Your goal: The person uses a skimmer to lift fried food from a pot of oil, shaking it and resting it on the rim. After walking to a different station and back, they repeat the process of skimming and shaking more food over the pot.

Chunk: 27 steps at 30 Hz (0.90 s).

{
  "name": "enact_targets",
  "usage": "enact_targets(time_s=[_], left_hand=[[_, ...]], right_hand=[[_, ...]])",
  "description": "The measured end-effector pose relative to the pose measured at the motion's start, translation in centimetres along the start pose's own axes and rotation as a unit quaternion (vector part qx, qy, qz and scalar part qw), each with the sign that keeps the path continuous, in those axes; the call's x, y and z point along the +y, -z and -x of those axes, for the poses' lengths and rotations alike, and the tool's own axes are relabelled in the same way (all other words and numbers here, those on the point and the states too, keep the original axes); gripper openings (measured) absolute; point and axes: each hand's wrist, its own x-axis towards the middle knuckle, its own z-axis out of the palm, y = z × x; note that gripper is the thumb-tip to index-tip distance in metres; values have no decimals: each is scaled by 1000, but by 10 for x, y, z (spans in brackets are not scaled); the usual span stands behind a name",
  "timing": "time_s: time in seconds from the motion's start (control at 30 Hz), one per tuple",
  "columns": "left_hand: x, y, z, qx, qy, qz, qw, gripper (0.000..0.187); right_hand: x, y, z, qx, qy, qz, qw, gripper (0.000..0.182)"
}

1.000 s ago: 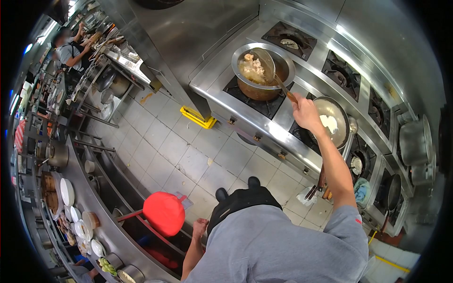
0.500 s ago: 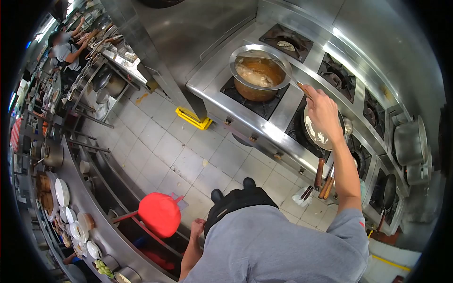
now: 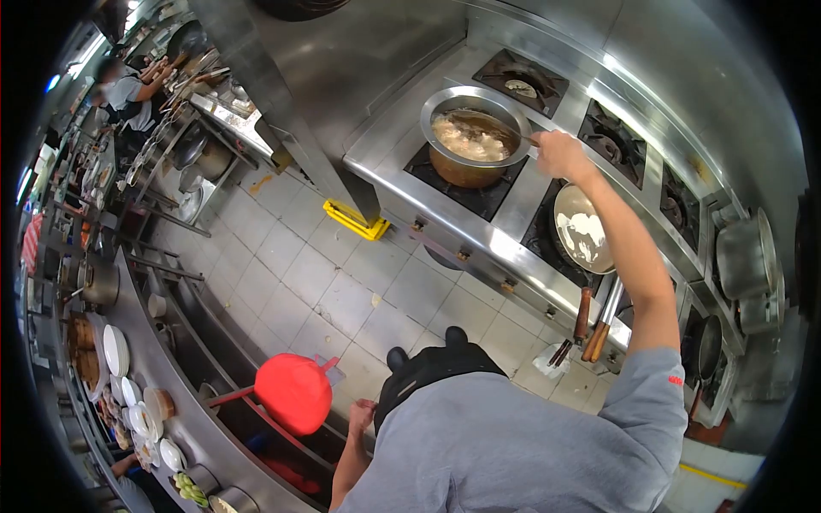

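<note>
A deep metal pot (image 3: 462, 173) stands on a stove burner, with oil and pale frying food (image 3: 472, 137) inside. My right hand (image 3: 562, 156) is closed on the handle of a strainer (image 3: 513, 133), whose head reaches down into the pot. Beneath my right forearm sits a frying pan (image 3: 609, 252) with white residue (image 3: 584, 229) on its surface. My left hand (image 3: 362, 415) hangs beside my black apron (image 3: 428, 374), its fingers curled; whether anything is in them is too small to tell.
Wooden-handled tools (image 3: 596, 340) stick out over the stove's front edge. Left of me are a red lid-like object (image 3: 293, 394), a steel counter (image 3: 188, 410) and stacked white plates (image 3: 115, 350). A yellow frame (image 3: 356, 221) lies on the floor. Another person (image 3: 128, 90) works far left.
My right hand has moved left and up toward the pot. The strainer, earlier raised over the rim, now dips into the oil. More of the frying pan shows.
</note>
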Motion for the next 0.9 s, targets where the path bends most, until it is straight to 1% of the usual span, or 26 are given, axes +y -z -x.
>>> enact_targets(time_s=[0.1, 0.13, 0.2, 0.23, 0.37, 0.4, 0.47, 0.5, 0.6, 0.63, 0.73, 0.83, 0.9], left_hand=[[8, 1, 12, 1, 21, 27, 999, 10], [9, 1, 14, 0, 27, 36, 999, 10], [5, -1, 16, 8, 23, 48, 999, 9], [2, -2, 17, 12, 21, 54, 998, 9], [-20, -6, 10, 17, 13, 30, 999, 13], [-30, -6, 6, 16, 4, 21, 1000, 14], [-43, -8, -2, 14, 1, 11, 1000, 16], [-48, -8, -5, 12, 7, 12, 1000, 17], [-31, -7, -1, 17, 14, -6, 1000, 18], [-16, -4, 5, 22, 15, -16, 1000, 18], [-10, 1, -5, -12, 37, 44, 998, 17], [-3, 10, -12, -29, 19, 43, 998, 16], [2, 12, -14, -12, 14, 29, 999, 16]], right_hand=[[19, 14, -21, -59, 30, -61, 996, 19], [13, 32, -24, -139, -17, -81, 987, 20], [3, 69, -27, -294, -112, -120, 942, 22], [5, 71, -24, -294, -166, -188, 922, 19], [-4, 74, -14, -315, -227, -273, 880, 12], [-5, 71, -9, -307, -240, -318, 864, 12], [-2, 56, -2, -291, -267, -408, 823, 12], [1, 48, 1, -296, -290, -479, 774, 10], [23, 8, 5, -270, -311, -531, 740, 9], [16, 7, 11, -231, -319, -589, 706, 9], [22, -10, 16, -176, -330, -610, 699, 17], [22, -13, 17, -172, -333, -532, 759, 17], [13, -16, 21, -141, -295, -529, 784, 16]])
